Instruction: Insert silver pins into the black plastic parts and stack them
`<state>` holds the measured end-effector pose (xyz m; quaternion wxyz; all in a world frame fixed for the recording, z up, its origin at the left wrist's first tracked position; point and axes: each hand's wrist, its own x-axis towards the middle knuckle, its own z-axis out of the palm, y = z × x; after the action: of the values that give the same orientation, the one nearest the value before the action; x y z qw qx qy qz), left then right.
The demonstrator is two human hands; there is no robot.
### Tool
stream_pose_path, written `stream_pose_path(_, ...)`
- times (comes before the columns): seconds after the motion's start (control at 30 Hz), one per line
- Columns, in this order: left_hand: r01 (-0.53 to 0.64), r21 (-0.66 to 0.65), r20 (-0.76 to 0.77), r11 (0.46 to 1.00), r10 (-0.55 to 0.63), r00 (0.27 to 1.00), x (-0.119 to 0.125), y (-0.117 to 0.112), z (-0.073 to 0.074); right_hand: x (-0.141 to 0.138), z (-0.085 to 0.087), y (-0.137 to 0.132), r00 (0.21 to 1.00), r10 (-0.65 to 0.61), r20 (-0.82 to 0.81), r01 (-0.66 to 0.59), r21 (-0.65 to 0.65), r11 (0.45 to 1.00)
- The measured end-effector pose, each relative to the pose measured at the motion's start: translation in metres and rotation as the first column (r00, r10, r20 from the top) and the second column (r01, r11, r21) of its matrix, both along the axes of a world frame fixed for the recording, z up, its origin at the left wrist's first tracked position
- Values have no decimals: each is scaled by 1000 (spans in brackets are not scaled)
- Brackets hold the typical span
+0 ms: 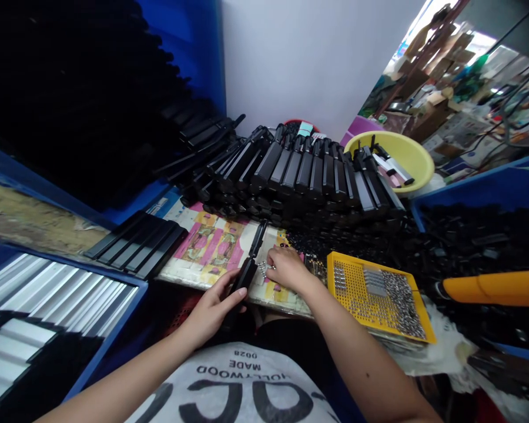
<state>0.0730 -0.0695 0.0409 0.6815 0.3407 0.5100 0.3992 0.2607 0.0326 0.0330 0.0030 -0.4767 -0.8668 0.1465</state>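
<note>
Hands: two – left hand (211, 311), right hand (288, 269)
Black casing in the left hand: one
Black bars on the printed paper (220, 249): five
Yellow perforated tray (374, 296): one
Yellow basin (390, 161): one
Blue bins (110, 341): three – one mostly out of frame
Orange tube (489, 288): one

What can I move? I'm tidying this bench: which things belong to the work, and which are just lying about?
In the work: left hand gripping a black plastic casing; right hand beside small metal pins; yellow perforated tray.

Seemingly just lying about: stacked black casings; yellow basin; orange tube; blue crate.
</note>
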Motion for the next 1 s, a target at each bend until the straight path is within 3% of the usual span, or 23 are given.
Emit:
stream_pose_path(0.07, -9, -7, 1, 1000, 9, 1000, 1, 0, 0, 2, -3, -5, 997, -26, -74, 26, 6, 1000)
stream_pose_path(0.13, -9, -19, -1, 1000, 9, 1000, 3, 1, 1, 3, -7, -12, 946, -135, -295, 120, -69, 990)
stream_pose_path(0.17, -5, -21, -1, 1000, 5, 1000, 4, 1, 1, 2, -9, -16, 863, -229, -450, 173, -162, 971)
stream_pose_path(0.23, 12, -3, 3, 1000, -12, 1000, 9, 1, 2, -3, -10, -21, 571, -442, -692, 200, -405, 892)
stream_pose_path(0.3, 45, 42, 8, 998, -45, 999, 14, 1, 2, -10, -8, -25, 276, -577, -769, 139, -563, 815)
stream_pose_path(0.37, 62, 81, -10, 995, -62, 998, 17, 0, 2, -17, -5, -28, 135, -609, -781, 103, -600, 793)
stream_pose_path(0.5, 56, 174, -207, 983, -19, 978, 17, -2, 1, -19, 0, -30, 72, -615, -785, 117, -606, 787)
stream_pose_path(0.6, 125, 284, -373, 951, -10, 928, 15, -1, 0, -16, 1, -33, 24, -636, -771, 24, -636, 771)
stream_pose_path(0.7, 206, 339, -407, 918, -54, 912, 15, 1, 0, -18, -1, -40, 42, -671, -741, -134, -669, 731)
stream_pose_path(0.77, 219, 347, -389, 912, -73, 918, 14, 1, 2, -19, -3, -46, 31, -664, -747, -146, -661, 736)
stream_pose_path(0.83, 202, 290, -354, 936, -92, 931, 11, 1, 6, -12, -5, -50, 20, -642, -767, -104, -640, 761)
stream_pose_path(0.93, 210, 73, -213, 975, -191, 958, 0, 1, 16, 19, 0, -42, 167, -630, -758, -96, -649, 755)
stream_pose_path(1.0, 288, -71, -80, 955, -293, 953, -8, 1, 25, 45, 10, -29, 197, -630, -752, -12, -644, 765)
